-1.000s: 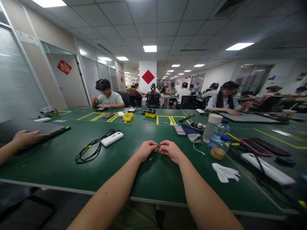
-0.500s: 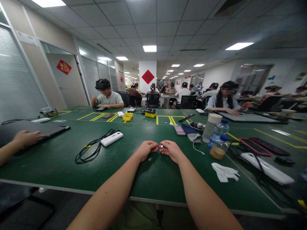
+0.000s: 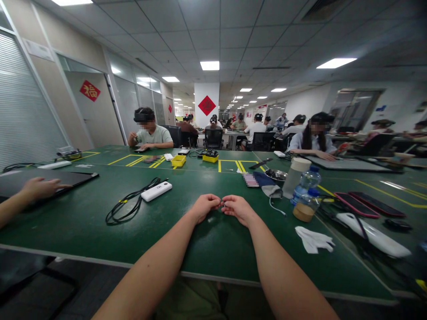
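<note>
Over the middle of the green table, my left hand (image 3: 204, 208) and my right hand (image 3: 238, 210) meet at the fingertips. Both are closed in a pinch. A tiny silvery piece (image 3: 224, 205) shows at the right fingertips; its kind is too small to tell. Whatever the left fingers pinch is hidden. Left of my hands lies a white power bank (image 3: 156, 192) beside a coiled black cable (image 3: 124, 210). A grey cloth pouch (image 3: 271, 191) with a white cord lies beyond my right hand.
Bottles (image 3: 305, 182), a grey tumbler (image 3: 295, 178), a metal bowl (image 3: 279, 176) and a crumpled white glove-like cloth (image 3: 314, 240) stand or lie to the right. Two yellow bins (image 3: 178, 161) sit farther back. A co-worker's hand (image 3: 42, 188) rests over a dark board at left.
My hands stay nearly in place; the silvery piece at the right fingertips shows less brightly. The co-worker's hand at left has shifted slightly. The whole view has moved a little.
</note>
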Tool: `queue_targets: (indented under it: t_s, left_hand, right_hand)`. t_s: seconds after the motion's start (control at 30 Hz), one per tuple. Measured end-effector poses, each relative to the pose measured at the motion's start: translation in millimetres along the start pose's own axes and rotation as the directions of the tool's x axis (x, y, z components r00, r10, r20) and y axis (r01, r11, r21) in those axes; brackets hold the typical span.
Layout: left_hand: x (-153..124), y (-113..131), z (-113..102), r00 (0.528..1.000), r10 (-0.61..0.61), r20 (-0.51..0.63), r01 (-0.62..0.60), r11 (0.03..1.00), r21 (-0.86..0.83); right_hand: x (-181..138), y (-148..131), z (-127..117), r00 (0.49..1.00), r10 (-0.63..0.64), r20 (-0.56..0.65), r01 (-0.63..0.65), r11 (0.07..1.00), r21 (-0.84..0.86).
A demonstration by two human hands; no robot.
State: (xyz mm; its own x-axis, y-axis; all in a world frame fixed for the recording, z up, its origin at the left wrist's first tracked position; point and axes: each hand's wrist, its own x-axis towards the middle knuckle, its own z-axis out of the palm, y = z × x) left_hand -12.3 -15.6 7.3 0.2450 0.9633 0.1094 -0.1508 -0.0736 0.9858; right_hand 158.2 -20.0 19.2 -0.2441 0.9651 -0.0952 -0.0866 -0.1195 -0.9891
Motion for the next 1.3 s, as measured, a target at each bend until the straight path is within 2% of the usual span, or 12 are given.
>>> queue_targets:
  t_s: [0.13,0.5,0.7,0.87,1.0,1.1,1.3]
  left_hand:
    - [-0.7,1.5,1.3,1.0,-0.001,-0.027,0.002,0.999,0.032]
    - [2.1,1.3,-0.1,0.995,-0.103,0.004,0.103,0.99,-0.092]
    - [-0.1,1.3,0.2,0.996,-0.084,0.021,0.085,0.992,-0.088]
    - [-0.5,-0.2,0.3,1.0,-0.015,-0.014,0.015,1.0,-0.005]
    - [1.0,0.3,1.2,0.997,-0.067,-0.047,0.065,0.997,-0.042]
    - [2.3,0.1,0.4,0.994,-0.107,-0.017,0.106,0.992,-0.07]
    - [5.3,-3.3,-3.5,0.995,-0.096,0.035,0.1,0.985,-0.141]
  right_hand:
    - [-1.0,-0.5,0.3,1.0,-0.01,-0.001,0.01,1.0,-0.012]
    - [5.5,3.5,-4.7,1.0,-0.001,0.002,0.001,0.999,0.054]
    - [4.4,2.5,-3.8,1.0,0.008,0.005,-0.008,1.0,0.025]
    - [1.1,-0.2,-1.2,1.0,-0.007,0.013,0.007,1.0,0.002]
    - [1.7,1.5,-1.5,0.999,-0.037,0.006,0.038,0.999,-0.014]
    - [4.1,4.1,-2.6,0.999,-0.052,-0.003,0.052,0.999,-0.013]
    - [7.6,4.7,-4.4,1.0,0.009,0.001,-0.009,0.997,0.072]
